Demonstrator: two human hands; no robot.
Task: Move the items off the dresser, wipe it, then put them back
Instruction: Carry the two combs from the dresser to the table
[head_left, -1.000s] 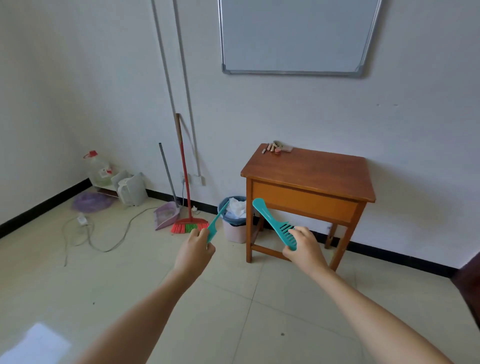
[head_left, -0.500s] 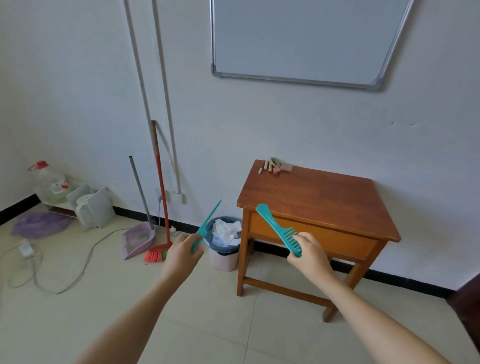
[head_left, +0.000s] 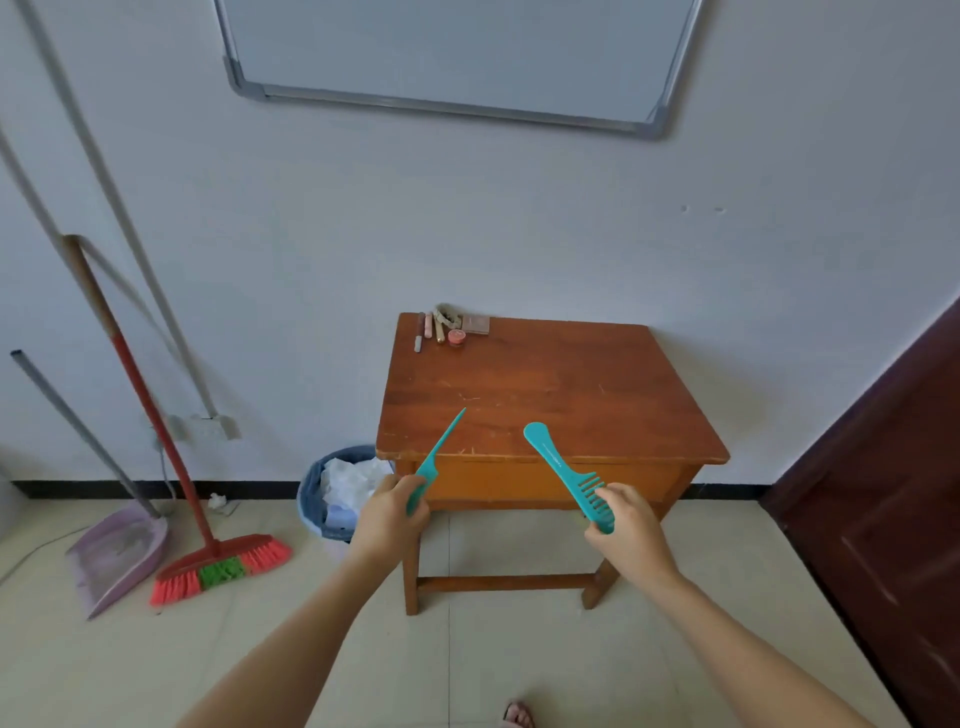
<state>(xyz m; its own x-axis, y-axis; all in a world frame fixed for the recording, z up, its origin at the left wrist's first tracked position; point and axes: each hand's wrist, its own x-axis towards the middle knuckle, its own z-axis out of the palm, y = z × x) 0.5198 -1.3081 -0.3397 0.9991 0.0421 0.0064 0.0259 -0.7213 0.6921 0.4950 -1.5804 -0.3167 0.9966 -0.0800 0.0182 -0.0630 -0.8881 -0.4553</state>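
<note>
A small wooden dresser (head_left: 561, 384) stands against the white wall. At its back left corner lie several small cosmetics (head_left: 448, 328): pens, a round red pot, a hair tie and a flat compact. My left hand (head_left: 390, 514) grips a teal tail comb (head_left: 441, 451), its thin point aimed up over the dresser's front edge. My right hand (head_left: 626, 525) holds a teal wide-tooth comb (head_left: 563, 470) by its toothed end, handle pointing up and left. Both hands hover just in front of the dresser.
A blue waste bin (head_left: 332, 493) with crumpled paper sits left of the dresser. A red broom (head_left: 218, 564) and a purple dustpan (head_left: 117, 556) lean by the wall at left. A dark brown door (head_left: 893, 499) is at right. A whiteboard (head_left: 452, 52) hangs above.
The view has closed in on the dresser, which now sits centred and larger. Both hands, still holding the combs, have come up to its front edge.
</note>
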